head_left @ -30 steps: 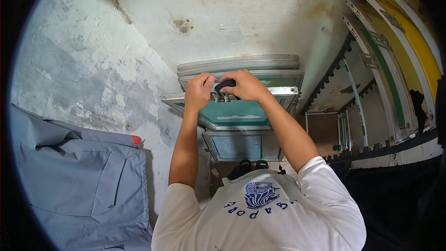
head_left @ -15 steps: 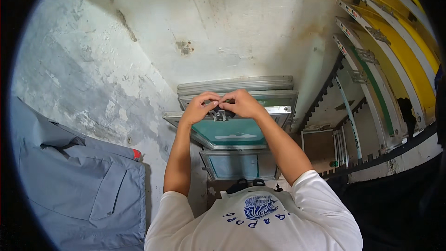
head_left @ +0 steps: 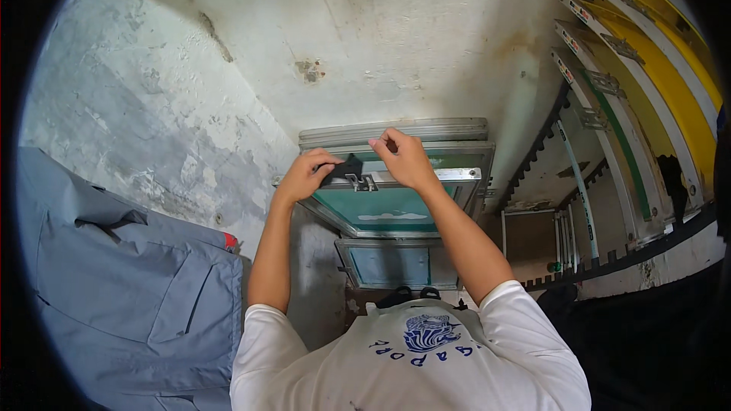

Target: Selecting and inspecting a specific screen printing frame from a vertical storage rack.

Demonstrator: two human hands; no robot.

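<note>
- A black clamp [head_left: 344,170] is pinched by the left hand [head_left: 306,175] on the frame's [head_left: 426,176] top rail.
- The rail is gripped by the curled right hand [head_left: 402,158].
- Stacked frames [head_left: 396,265] lie below; a loosened clamp could likely let the frame slip onto them.

Screen-print workshop; framed mesh screens [head_left: 640,99] racked at rt; stained concrete wall [head_left: 152,122].

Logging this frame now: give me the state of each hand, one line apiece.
Left hand: closed on the black clamp piece on the screen frame.
Right hand: fingers pinched at the frame's top edge; contents cannot be told.
</note>
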